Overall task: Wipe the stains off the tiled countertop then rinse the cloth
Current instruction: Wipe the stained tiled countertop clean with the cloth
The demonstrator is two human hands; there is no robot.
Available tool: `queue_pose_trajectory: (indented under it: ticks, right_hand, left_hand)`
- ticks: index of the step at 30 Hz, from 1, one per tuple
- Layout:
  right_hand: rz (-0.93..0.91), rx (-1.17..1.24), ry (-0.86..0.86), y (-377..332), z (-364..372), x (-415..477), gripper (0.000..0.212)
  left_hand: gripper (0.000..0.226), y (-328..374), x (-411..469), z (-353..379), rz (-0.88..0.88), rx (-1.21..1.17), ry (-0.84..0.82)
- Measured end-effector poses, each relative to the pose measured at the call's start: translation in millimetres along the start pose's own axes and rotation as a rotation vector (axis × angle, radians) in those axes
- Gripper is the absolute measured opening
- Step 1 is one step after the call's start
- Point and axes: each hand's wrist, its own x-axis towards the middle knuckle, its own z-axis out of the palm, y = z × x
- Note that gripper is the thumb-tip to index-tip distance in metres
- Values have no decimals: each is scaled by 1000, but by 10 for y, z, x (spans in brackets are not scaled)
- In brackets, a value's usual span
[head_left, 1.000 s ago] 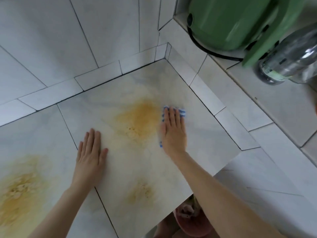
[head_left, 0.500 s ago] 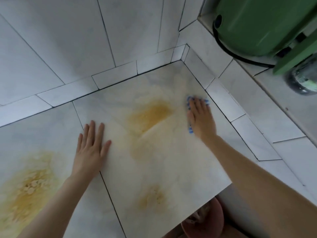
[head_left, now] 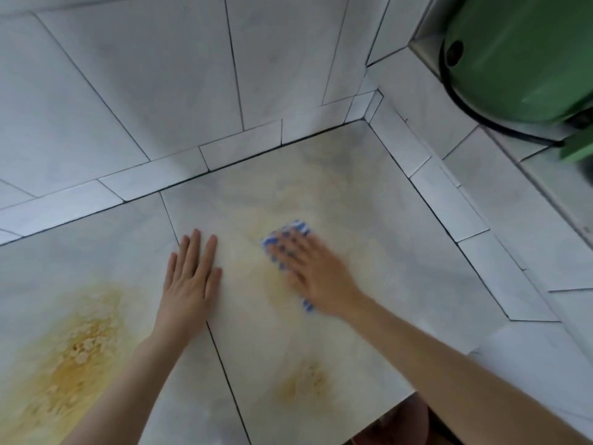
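Note:
My right hand presses flat, fingers straight, on a blue-and-white checked cloth in the middle of the pale tiled countertop. The cloth shows past the fingertips and by the wrist; the rest lies under the hand. Beneath it the yellow stain is a faint smear. My left hand rests flat, fingers straight, on the counter to the left of the cloth. A thick yellow-orange stain spreads at the left. A smaller one lies near the front edge.
White tiled walls meet in a corner behind the counter. A raised tiled ledge runs along the right side. On it stands a green appliance with a black cord. The counter's front edge drops off at the bottom.
My right hand has swept the cloth from near the right wall leftward over the central stain, which is much fainter. My left hand has stayed flat on the counter.

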Motion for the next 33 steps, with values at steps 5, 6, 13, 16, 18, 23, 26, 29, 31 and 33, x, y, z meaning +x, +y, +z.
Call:
queue_pose_trajectory:
  ticks: [5, 6, 13, 16, 18, 23, 26, 29, 31, 33]
  right_hand:
    - [583, -58, 19, 1252, -204, 192, 51]
    - [712, -28, 33, 1319, -252, 292, 51]
    - [377, 101, 30, 57, -30, 1029, 62]
    - [75, 104, -13, -345, 19, 829, 57]
    - [-58, 60, -2, -127, 1, 716, 52]
    - [299, -174, -24, 1320, -138, 601, 51]
    - [702, -99, 31, 1633, -300, 725, 55]
    - [1033, 81, 105, 1382, -362, 1150, 57]
    - [952, 79, 99, 1110, -321, 1410, 59]
    - [796, 79, 118, 758, -195, 1604, 61]
  left_hand:
    - [60, 11, -19, 32, 5, 45, 33]
    - [59, 11, -13, 38, 3, 52, 37]
    - [57, 1, 0, 62, -11, 73, 42]
    - [58, -3, 8, 50, -13, 65, 35]
    - [57, -4, -3, 38, -4, 64, 30]
    - [56, 25, -20, 23, -2, 44, 45]
    - [56, 44, -24, 17, -3, 60, 44]
    - [55, 50, -35, 19, -7, 68, 46]
    - [55, 48, -31, 22, -6, 74, 47]
    - [55, 42, -30, 26, 0, 69, 42]
